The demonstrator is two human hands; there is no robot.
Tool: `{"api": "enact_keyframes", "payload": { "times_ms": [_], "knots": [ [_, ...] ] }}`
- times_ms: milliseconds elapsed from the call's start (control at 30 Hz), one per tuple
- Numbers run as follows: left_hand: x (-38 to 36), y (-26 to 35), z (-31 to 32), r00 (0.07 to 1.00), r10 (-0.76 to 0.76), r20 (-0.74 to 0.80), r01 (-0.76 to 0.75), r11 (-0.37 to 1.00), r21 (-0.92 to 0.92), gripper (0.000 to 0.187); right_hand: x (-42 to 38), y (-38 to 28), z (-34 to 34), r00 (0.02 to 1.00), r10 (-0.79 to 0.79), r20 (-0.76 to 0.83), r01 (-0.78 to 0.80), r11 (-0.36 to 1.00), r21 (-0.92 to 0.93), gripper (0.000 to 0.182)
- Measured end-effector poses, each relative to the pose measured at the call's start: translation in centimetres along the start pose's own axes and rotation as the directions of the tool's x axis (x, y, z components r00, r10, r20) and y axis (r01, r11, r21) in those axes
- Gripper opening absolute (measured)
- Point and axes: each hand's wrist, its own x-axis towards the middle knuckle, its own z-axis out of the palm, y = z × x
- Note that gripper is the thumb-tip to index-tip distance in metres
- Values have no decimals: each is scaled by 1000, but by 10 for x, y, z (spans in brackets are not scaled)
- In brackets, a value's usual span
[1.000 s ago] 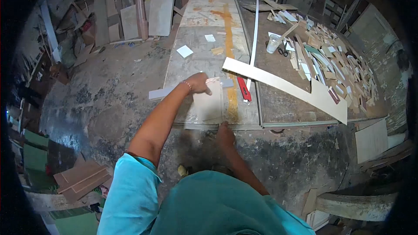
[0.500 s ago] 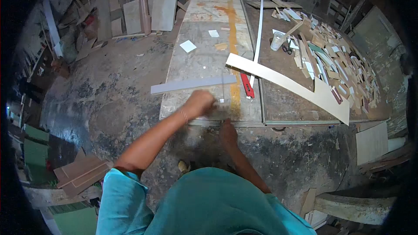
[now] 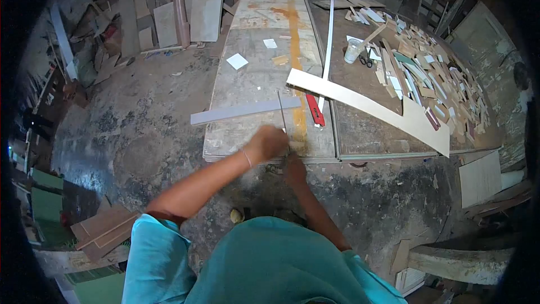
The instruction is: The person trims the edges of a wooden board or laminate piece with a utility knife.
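Note:
My left hand (image 3: 269, 143) is curled closed over the near end of the worktable, its fingers right beside a thin dark rod (image 3: 282, 111). What the left hand grips is hidden. Just below and to the right, my right hand (image 3: 295, 170) is closed around the rod's lower end at the table edge. The rod points away from me and crosses a long grey strip (image 3: 236, 112) lying across the table. To the right lie a red-handled tool (image 3: 315, 110) and a pale L-shaped board (image 3: 360, 101).
The worktable (image 3: 236, 79) carries small white squares and an orange-brown stripe. On the brown table (image 3: 365, 129) at right are a long white strip (image 3: 329, 39), a clear cup (image 3: 353, 50), scissors (image 3: 367, 61) and heaped offcuts (image 3: 427, 73). Panels (image 3: 206, 17) lean at the back.
My left hand has moved right and slightly down, closer to my right hand. The rod now shows more clearly. The view has shifted slightly.

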Motion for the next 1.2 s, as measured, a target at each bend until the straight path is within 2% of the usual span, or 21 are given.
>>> {"api": "enact_keyframes", "payload": {
  "times_ms": [67,100,200,267,367,500,600,700,800,900,1000,1100,1200],
  "knots": [
    [-12,18,9,993,66,-97,-61,997,51,19,2,4,6,994,92,62,-92,996,3,24],
    [-15,9,7,968,92,-234,-116,989,-90,16,6,4,7,987,130,93,-131,991,3,24],
    [0,-32,-16,996,-81,-30,78,992,-104,20,8,-19,-14,970,215,111,-223,973,64,25],
    [18,-39,-31,997,-75,-15,73,991,-113,28,16,-29,-23,945,285,159,-295,954,48,26],
    [52,-83,-6,996,-85,-16,73,923,-378,31,16,-33,-23,896,376,234,-394,918,33,27],
    [48,-74,-18,993,-111,33,115,935,-337,32,24,-23,-18,860,438,262,-453,892,-7,27],
    [34,-55,-28,993,-92,70,108,958,-267,33,21,-20,-26,904,335,265,-381,913,146,29],
    [21,-35,-51,998,-28,60,36,988,-150,31,28,-16,-25,926,258,276,-317,928,196,29],
    [12,-44,-43,999,24,-47,-32,984,-178,31,31,1,-28,976,-123,178,96,984,150,27],
    [7,-48,-42,997,-72,-17,66,969,-237,31,35,3,-32,970,48,237,-78,990,121,26],
    [14,-45,-47,974,-228,-13,216,936,-278,23,35,-35,-61,939,284,196,-276,959,-65,23],
    [31,-40,-37,973,-172,-156,174,985,1,15,48,-56,-82,943,260,208,-241,964,-111,22],
    [35,-44,-49,949,-254,-189,247,967,-63,13,59,-51,-110,952,234,197,-217,971,-103,24]
  ]
}}
